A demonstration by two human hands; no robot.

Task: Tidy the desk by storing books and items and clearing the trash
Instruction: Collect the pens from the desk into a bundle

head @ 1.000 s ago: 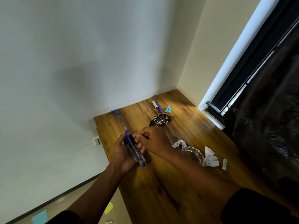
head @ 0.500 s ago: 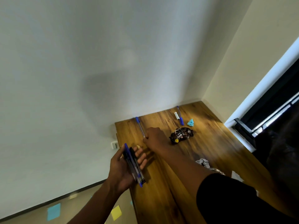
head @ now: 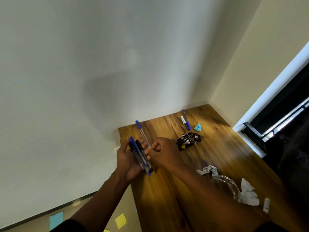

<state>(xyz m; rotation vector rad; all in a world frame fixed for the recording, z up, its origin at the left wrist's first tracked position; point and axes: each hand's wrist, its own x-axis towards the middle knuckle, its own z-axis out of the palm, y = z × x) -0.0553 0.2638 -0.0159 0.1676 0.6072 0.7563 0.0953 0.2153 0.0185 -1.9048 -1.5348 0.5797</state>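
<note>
Drawn back from the far edge since half a second ago, right hand (head: 164, 152) now beside the left, fingers curled round the lower end of a clear pen with a blue cap (head: 142, 133), cap end pointing toward the wall. Left hand (head: 128, 158) gripping a bundle of pens (head: 141, 156), blue and black caps up, thumb on one side and fingers on the other, tips slanting down over the tabletop (head: 167, 190). Further out, near the wall: a blue pen (head: 186, 120) with a white marker-like stick (head: 183, 120) just beside it, and a crumpled blue scrap (head: 198, 127) close by. Between those and the hands, a crumpled dark snack wrapper (head: 188, 141). Nearer, on the right: a crumpled white paper (head: 209, 170), a clear glass bowl (head: 231, 186) partly behind the right forearm, another crumpled white paper (head: 248, 193), a small white strip (head: 266, 205). Below the tabletop's left edge, on the floor, yellow sticky note (head: 120, 220) and blue sticky note (head: 56, 220)
</note>
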